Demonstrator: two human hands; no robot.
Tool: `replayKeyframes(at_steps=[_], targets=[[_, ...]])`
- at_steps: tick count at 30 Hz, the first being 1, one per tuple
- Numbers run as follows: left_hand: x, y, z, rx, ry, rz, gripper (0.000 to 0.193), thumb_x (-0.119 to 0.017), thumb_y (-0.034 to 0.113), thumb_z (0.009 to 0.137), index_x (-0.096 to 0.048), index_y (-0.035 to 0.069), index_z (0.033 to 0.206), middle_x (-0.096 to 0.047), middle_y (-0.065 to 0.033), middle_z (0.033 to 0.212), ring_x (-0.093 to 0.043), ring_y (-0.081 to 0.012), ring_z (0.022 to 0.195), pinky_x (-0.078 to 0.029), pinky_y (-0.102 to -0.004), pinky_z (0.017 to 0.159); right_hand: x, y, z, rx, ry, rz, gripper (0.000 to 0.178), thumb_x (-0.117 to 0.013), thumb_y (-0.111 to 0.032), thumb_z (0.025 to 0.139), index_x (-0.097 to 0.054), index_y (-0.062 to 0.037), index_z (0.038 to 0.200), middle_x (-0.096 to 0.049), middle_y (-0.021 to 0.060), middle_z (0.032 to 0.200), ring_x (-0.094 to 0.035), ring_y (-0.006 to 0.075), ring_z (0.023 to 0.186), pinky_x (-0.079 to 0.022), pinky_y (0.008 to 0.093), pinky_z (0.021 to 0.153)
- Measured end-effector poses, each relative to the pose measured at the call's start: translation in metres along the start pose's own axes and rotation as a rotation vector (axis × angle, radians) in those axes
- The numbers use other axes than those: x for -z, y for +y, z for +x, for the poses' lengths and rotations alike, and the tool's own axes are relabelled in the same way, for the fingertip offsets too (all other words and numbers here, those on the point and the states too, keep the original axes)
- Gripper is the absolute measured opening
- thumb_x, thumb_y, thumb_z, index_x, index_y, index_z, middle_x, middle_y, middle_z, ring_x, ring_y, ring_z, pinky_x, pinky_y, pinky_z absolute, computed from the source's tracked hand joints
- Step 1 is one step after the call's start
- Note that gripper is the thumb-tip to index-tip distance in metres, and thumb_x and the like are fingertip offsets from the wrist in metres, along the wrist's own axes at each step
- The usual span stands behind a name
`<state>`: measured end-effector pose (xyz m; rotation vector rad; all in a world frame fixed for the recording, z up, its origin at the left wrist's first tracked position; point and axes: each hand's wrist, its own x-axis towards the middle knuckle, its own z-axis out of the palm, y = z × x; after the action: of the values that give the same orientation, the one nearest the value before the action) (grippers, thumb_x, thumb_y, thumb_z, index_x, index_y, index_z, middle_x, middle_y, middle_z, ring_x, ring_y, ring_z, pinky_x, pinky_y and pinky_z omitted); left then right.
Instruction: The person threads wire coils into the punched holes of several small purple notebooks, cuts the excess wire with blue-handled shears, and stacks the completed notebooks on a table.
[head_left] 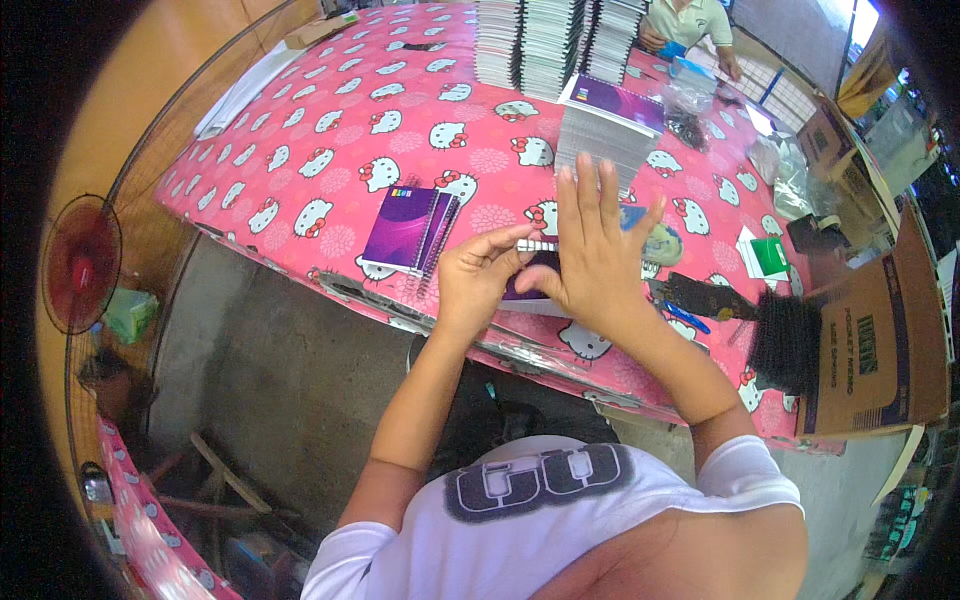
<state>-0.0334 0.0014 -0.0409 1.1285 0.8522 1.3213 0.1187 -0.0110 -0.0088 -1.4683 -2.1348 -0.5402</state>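
At the table's near edge, a small dark purple spiral notebook (538, 246) lies partly hidden under my hands. My left hand (478, 278) pinches the end of its coil binding between thumb and fingertips. Over the notebook's right part spreads my right hand (600, 235), fingers stretched out and thumb pointing left; whether its palm touches the cover I cannot tell. To the left, a few finished-looking purple spiral notebooks (405, 228) overlap in a small pile. Just beyond my right fingertips stands a stack of loose pages topped by a purple cover (612, 105).
Tall stacks of spiral-bound notebooks (545, 50) rise at the back. Right of my hand lie a blue pen (686, 317), black coils (785, 340) and a cardboard box (880, 345). A co-worker (690, 25) sits across the pink table. A red fan (82, 265) stands far left.
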Motion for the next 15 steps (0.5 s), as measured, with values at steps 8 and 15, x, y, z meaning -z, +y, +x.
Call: replayKeyframes(at_steps=[8, 15], targets=[[0.002, -0.018, 0.002, -0.103, -0.038, -0.143, 0.028, -0.063, -0.009, 0.082, -0.063, -0.005, 0.110, -0.067, -0.0109, 0.098, -0.064, -0.0124, 0.086, -0.052, -0.0234, 0.077, 0.007, -0.004, 0.005, -0.003, -0.048, -0.156, 0.105, -0.022, -0.079, 0.078, -0.017, 0.0011, 0.146, -0.008, 0.0217, 0.154, 0.004, 0.0358, 0.144, 0.010, 0.0724, 0.097], [-0.001, -0.015, -0.003, -0.119, -0.058, -0.137, 0.027, -0.062, -0.009, 0.083, -0.063, -0.005, 0.110, -0.067, -0.0106, 0.100, -0.063, -0.0127, 0.089, -0.052, -0.0236, 0.079, 0.010, -0.013, -0.039, 0.014, -0.165, 0.104, 0.077, -0.060, -0.043, 0.081, -0.031, -0.0024, 0.141, -0.026, 0.0161, 0.149, -0.017, 0.0327, 0.140, -0.009, 0.0721, 0.099]])
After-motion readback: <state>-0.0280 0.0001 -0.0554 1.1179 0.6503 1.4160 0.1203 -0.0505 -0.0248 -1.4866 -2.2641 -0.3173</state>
